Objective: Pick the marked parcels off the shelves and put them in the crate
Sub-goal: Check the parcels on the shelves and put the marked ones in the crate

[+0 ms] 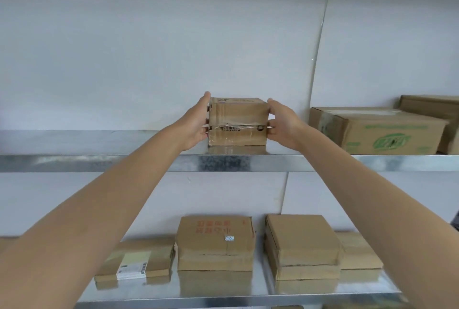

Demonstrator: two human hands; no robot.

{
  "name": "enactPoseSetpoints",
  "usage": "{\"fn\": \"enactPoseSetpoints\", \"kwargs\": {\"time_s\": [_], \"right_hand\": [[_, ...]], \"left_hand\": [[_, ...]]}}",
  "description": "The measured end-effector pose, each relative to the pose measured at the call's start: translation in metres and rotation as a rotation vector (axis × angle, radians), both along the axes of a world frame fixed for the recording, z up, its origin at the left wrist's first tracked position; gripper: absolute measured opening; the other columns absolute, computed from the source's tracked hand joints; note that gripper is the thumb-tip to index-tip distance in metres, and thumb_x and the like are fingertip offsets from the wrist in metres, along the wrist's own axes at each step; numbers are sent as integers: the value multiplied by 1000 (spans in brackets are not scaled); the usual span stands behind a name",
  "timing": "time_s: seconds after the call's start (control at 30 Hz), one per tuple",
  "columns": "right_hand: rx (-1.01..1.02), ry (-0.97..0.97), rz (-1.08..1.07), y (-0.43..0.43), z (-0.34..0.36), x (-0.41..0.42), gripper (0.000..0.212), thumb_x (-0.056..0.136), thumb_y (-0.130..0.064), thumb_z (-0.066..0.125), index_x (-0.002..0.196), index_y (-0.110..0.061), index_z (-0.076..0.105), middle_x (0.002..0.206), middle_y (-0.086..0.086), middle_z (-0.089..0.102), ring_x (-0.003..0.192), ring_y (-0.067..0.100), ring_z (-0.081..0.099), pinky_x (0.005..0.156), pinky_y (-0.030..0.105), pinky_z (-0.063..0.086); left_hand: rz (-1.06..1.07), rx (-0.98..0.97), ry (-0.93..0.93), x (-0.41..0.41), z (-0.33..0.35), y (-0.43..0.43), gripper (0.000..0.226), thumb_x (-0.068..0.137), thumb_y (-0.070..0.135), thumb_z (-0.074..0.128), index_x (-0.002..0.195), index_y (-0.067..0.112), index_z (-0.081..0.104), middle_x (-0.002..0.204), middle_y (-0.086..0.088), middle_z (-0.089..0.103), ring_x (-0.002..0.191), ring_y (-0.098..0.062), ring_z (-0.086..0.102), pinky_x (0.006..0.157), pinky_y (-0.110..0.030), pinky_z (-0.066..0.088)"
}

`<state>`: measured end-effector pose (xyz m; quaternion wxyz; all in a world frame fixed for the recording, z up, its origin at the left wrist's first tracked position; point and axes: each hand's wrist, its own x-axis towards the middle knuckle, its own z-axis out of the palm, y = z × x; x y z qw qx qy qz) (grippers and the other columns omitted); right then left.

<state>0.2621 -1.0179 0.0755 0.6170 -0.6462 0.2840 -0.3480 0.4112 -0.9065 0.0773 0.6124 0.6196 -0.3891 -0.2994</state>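
**Both hands on a taped parcel, upper shelf**

Upper metal shelf point(99, 162) runs across at about arm height; lower shelf point(223, 291) sits beneath it. On the upper one, far right, a big carton with green print point(377, 129), well apart from my hands. Below: a flat parcel with a white label point(135, 260), a parcel with red print and a small dotted sticker point(216, 243), a plain stacked parcel point(301, 244). Between my palms, the small taped parcel point(238, 121) (black characters under the tape) rests on the upper shelf near its front edge. My left hand point(196, 123) presses its left side, my right hand point(282, 124) its right side, fingers wrapped on.
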Motion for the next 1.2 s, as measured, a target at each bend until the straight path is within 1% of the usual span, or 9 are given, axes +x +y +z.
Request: {"fn": "enactPoseSetpoints", "kwargs": {"time_s": [0.17, 0.3, 0.4, 0.53, 0.63, 0.73, 0.87, 1.03, 1.2], "right_hand": [[-26, 25, 9, 8, -1, -15, 34, 101, -44, 30, 95, -22, 55, 97, 8, 59, 86, 25, 58, 88, 37, 46], [-57, 9, 8, 15, -7, -28, 36, 101, -45, 27, 108, -23, 55, 108, 8, 59, 102, 29, 58, 98, 41, 44], [-78, -15, -34, 21, -10, -35, 38, 99, -48, 31, 118, -23, 55, 117, 6, 61, 111, 28, 59, 101, 42, 45], [-139, -56, -147, 29, -11, -42, 29, 96, -48, 42, 108, -23, 53, 108, -1, 61, 104, 21, 59, 92, 40, 48], [-173, -94, -202, 32, -14, -47, 22, 95, -42, 48, 98, -21, 53, 95, -5, 59, 95, 19, 57, 97, 43, 47], [-186, -131, -172, 34, -18, -51, 16, 96, -33, 50, 107, -22, 54, 95, -5, 59, 98, 20, 58, 94, 40, 50], [-173, -167, -71, 35, -21, -57, 42, 97, -15, 47, 137, -28, 40, 94, -6, 60, 103, 19, 56, 91, 31, 44], [-224, -137, -16, 39, -26, -59, 44, 94, -2, 42, 130, -27, 48, 106, 4, 66, 98, 19, 59, 99, 33, 43], [-257, -129, -5, 40, -26, -60, 48, 92, 5, 40, 132, -21, 47, 105, 6, 66, 89, 14, 63, 73, 13, 50]], "left_hand": [[13, -28, 20, -7, -3, 8, 47, 97, 56, 25, 122, 24, 49, 110, -5, 60, 105, -21, 56, 100, -36, 41], [40, -33, 35, -15, -6, 15, 38, 97, 53, 29, 115, 26, 49, 107, -2, 59, 107, -21, 55, 98, -46, 42], [76, -51, 19, -24, -7, 19, 27, 98, 47, 37, 105, 25, 50, 101, 0, 57, 96, -18, 57, 93, -47, 46], [103, -89, 30, -33, -8, 21, 15, 95, 37, 49, 94, 23, 43, 108, -1, 54, 99, -20, 56, 92, -53, 47], [91, -127, 50, -37, -9, 22, 13, 93, 29, 55, 88, 25, 44, 100, 1, 56, 95, -18, 56, 94, -52, 47], [71, -168, 38, -37, -12, 25, 10, 93, 23, 55, 100, 28, 50, 97, 3, 58, 94, -17, 56, 92, -48, 49], [33, -178, -35, -34, -15, 32, 39, 91, 13, 56, 123, 34, 49, 109, -2, 61, 109, -21, 55, 93, -45, 48], [20, -190, -119, -33, -18, 40, 49, 89, 3, 55, 129, 29, 48, 103, -7, 64, 99, -17, 60, 93, -41, 47], [38, -196, -176, -33, -19, 45, 54, 86, -2, 59, 131, 25, 47, 106, -6, 65, 98, -19, 62, 89, -34, 49]]}}
